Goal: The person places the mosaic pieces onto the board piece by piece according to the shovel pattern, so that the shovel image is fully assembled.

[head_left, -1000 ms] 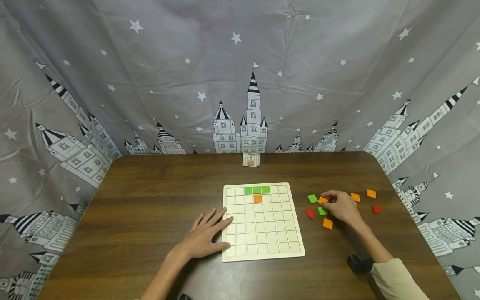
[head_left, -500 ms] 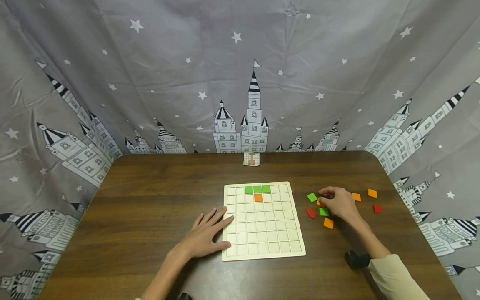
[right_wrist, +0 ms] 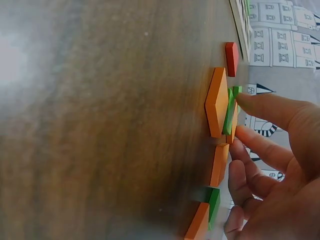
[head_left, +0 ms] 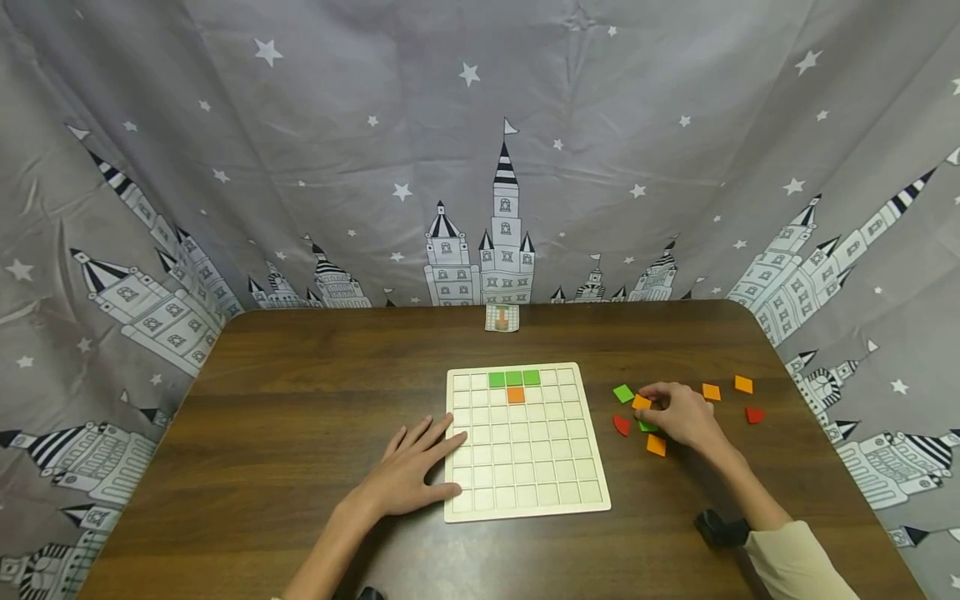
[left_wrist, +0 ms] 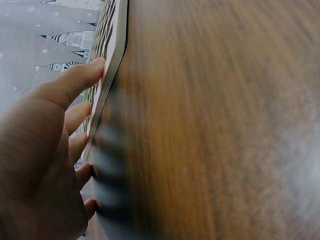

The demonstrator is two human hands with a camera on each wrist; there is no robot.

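Note:
My left hand (head_left: 411, 477) lies spread at the left side of the cream grid board (head_left: 528, 454). Its thumb and fingertips touch the board's edge, as the left wrist view also shows. Three green square tiles (head_left: 513, 380) sit in the top row, with an orange square tile (head_left: 516, 395) below the middle one. Right of the board, my right hand (head_left: 684, 414) pinches an orange tile (head_left: 641, 402) between thumb and index finger, low at the table. Beneath the hand, a green tile (head_left: 647, 427) is partly hidden.
Around the right hand lie another green tile (head_left: 623, 392), a red piece (head_left: 622, 425), an orange tile (head_left: 656, 446), two more orange tiles (head_left: 743, 384) and a red piece (head_left: 754, 415). A small pattern card (head_left: 502, 317) lies at the table's back edge, before a grey curtain.
My right hand has shifted slightly over the tiles, and more of the orange tile at its fingertips shows than half a second ago. The left hand and board have stayed put.

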